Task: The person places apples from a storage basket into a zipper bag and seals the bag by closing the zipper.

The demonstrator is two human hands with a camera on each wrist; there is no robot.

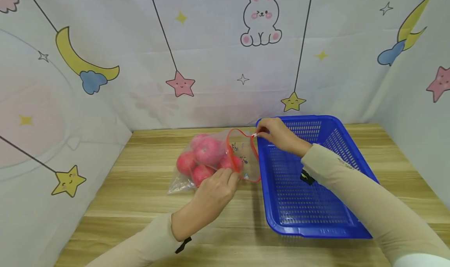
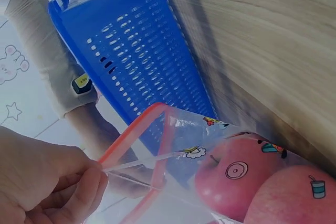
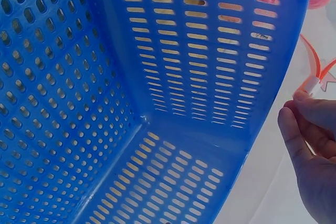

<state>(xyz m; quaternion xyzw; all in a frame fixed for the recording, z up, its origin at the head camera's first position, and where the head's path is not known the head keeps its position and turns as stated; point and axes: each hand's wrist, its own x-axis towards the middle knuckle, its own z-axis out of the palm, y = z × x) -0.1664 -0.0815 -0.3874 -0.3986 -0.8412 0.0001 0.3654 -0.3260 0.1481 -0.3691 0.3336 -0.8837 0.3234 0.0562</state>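
A left hand (image 1: 216,190) and a right hand (image 1: 281,136), bare below beige sleeves (image 1: 365,196), hold a bag (image 1: 180,185) of clear, crinkled plastic on a wood-grained table (image 1: 140,161), just left of a blue basket (image 1: 266,181). The left thumb and fingers pinch the bag's red-edged mouth; the right fingertips grip a small white slider (image 1: 254,135) on the glossy red edging (image 1: 229,151), which bows into an open loop. Smooth, round, red apples (image 1: 207,151) bunch inside, one showing its stem beneath cartoon prints in the left wrist view. The basket is rigid plastic, a deep rectangle pierced with rows of slots. The right forearm covers part of its far-right side, and raised markings on its near rim are too small to read. The apples overlap, leaving their exact number unclear; the right wrist view crops them at its upper corner.
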